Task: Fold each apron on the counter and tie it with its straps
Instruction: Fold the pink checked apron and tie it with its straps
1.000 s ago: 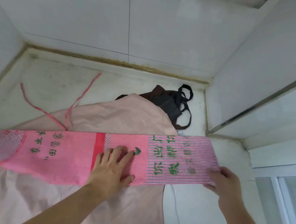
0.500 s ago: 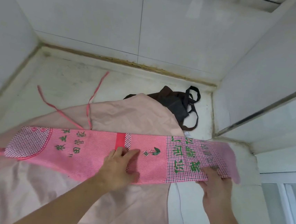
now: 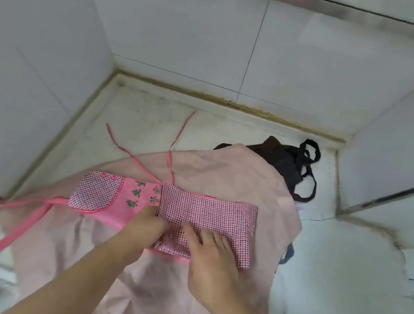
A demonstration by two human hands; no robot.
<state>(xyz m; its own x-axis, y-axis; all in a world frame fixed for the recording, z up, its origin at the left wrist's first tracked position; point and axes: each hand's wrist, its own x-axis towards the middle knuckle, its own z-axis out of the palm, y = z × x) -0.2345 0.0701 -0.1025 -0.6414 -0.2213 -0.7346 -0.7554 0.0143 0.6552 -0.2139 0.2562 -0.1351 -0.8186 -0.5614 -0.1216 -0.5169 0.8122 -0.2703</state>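
Folded apron (image 3: pixel 195 211) on spread apron (image 3: pixel 224 178) on bench (image 3: pixel 141 115) — both hands (image 3: pixel 207 245) on its near edge; bundled apron (image 3: pixel 286 162) behind, right corner.

Soft, even light, faint shadows; motion blur and wide-angle edge distortion.

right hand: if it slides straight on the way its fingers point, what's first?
Probably the left hand: the right hand lies flat on the folded pink checked apron, fingers pointing up-left toward it. Depth is unclear.
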